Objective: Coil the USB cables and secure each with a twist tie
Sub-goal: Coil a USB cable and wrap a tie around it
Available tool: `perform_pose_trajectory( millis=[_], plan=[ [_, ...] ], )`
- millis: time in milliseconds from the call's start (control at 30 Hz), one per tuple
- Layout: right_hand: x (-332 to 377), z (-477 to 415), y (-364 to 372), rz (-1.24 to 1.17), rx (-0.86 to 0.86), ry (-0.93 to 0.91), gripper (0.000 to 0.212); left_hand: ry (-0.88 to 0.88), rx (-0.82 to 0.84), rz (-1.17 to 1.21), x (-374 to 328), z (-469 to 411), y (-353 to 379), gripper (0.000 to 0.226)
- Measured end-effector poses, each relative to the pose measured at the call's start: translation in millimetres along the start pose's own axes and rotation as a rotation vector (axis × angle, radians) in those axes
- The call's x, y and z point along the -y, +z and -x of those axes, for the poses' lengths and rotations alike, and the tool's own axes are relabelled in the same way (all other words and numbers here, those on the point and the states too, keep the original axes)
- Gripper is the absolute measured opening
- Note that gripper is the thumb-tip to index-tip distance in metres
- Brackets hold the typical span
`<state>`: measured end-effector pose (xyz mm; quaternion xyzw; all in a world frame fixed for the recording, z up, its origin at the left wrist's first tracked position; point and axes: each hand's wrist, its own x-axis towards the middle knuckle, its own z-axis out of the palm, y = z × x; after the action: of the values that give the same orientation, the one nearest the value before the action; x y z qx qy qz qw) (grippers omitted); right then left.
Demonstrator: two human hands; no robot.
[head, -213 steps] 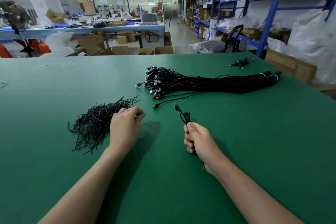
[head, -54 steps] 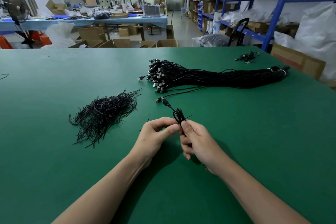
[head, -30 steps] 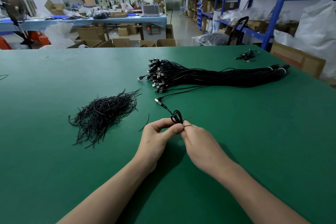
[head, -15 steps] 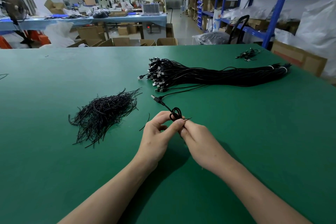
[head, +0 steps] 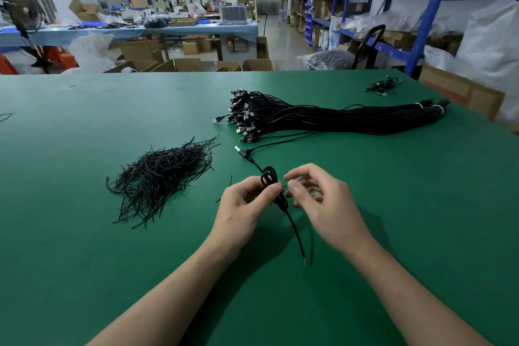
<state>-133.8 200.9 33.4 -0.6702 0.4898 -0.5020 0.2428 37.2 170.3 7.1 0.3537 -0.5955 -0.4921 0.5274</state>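
Note:
My left hand [head: 244, 205] pinches a small coiled black USB cable [head: 270, 177] above the green table [head: 84, 247]. The cable's plug end [head: 238, 150] lies on the table toward the bundle, and its bare tail [head: 296, 233] hangs down between my wrists. A thin twist tie end pokes out of the coil toward my right hand [head: 320, 199], whose thumb and curled fingers sit just right of the coil; I cannot tell whether they touch the tie. A loose heap of black twist ties [head: 160, 177] lies to the left.
A long bundle of uncoiled black USB cables [head: 323, 118] lies across the table behind my hands, banded at its right end. A few finished coils [head: 383, 86] sit at the far right corner. Blue shelving [head: 427, 8] and cardboard boxes stand beyond the table.
My right hand has pulled back a little from the coil and its fingers have spread. The left hand now holds the coil alone, and the cable's tail hangs free.

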Motion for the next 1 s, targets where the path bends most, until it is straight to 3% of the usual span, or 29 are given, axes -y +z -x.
perform_pose_trajectory(
  millis=[67,200,400,600,833,1000],
  plan=[
    [-1.7,0.7,0.9,0.107,0.021,-0.061,0.005,-0.026,0.014,0.022,-1.0,0.3,1.0,0.011],
    [-4.0,0.8,-0.3,0.273,0.052,-0.133,0.02,-0.069,0.029,0.003,-3.1,-0.9,-0.7,0.013],
    [-5.0,0.9,-3.8,0.425,0.022,-0.224,0.009,-0.098,0.08,0.013,-3.3,0.8,0.4,0.015],
    [-0.6,-3.5,-4.3,0.097,0.082,-0.028,0.012,-0.108,0.147,0.095,-4.6,0.5,0.6,0.018],
    [-0.5,-4.8,-8.5,-0.033,0.177,0.062,0.02,-0.093,0.267,0.146,-4.8,1.6,-6.9,0.019],
    [-4.6,-4.5,-6.4,-0.118,0.27,0.096,0.011,-0.113,0.381,0.201,-8.6,1.9,-13.3,0.022]
  ],
)
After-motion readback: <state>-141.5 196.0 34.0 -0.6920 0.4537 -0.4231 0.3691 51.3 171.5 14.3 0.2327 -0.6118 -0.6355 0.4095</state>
